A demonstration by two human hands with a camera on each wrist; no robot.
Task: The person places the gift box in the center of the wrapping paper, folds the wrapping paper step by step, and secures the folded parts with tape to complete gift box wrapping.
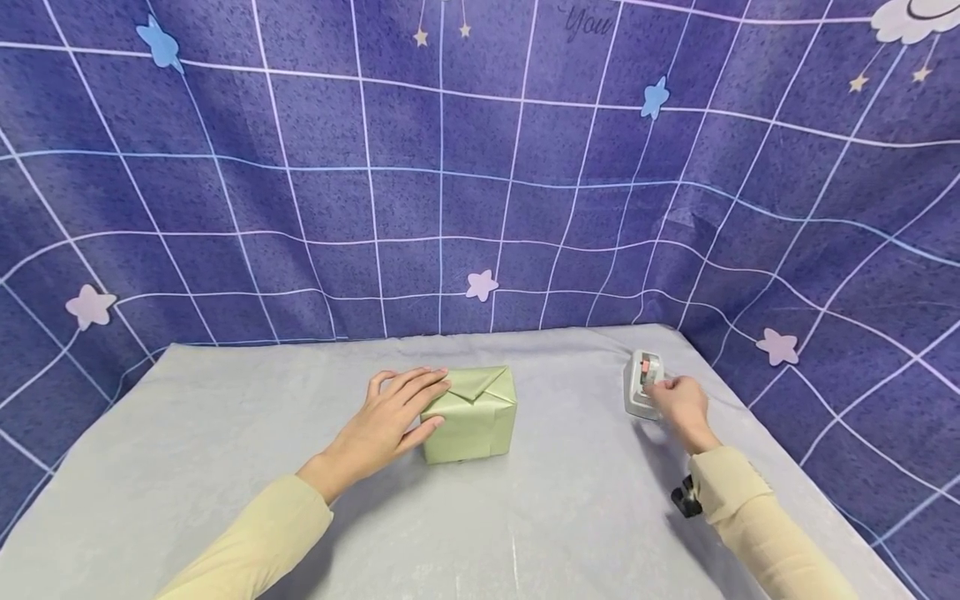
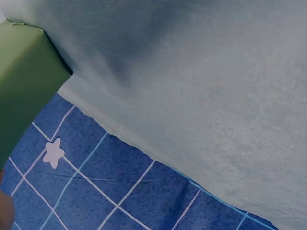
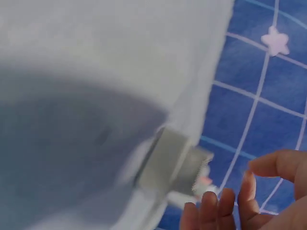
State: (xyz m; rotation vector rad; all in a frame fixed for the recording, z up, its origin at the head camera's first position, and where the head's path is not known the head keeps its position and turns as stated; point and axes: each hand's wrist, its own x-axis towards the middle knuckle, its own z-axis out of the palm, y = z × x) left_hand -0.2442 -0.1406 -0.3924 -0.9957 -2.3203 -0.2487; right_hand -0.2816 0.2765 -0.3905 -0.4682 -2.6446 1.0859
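A box wrapped in shiny light-green paper (image 1: 467, 433) stands on the table, a folded triangular flap on its top. My left hand (image 1: 390, 417) rests on its left end, fingers laid out over the top and thumb against the front. In the left wrist view, part of the green box (image 2: 29, 72) shows at the left edge. To the right sits a pale grey tape dispenser (image 1: 637, 392); its serrated cutter edge faces my right hand (image 3: 259, 196) in the right wrist view. Thumb and forefinger pinch beside that edge at the tape's end, the clear strip hardly visible.
A grey-white cloth covers the table (image 1: 570, 500). Blue curtains (image 1: 435, 208) with a grid and star pattern hang behind it and along the right side. A small black device (image 1: 686, 497) is worn at the right wrist, under the cuff.
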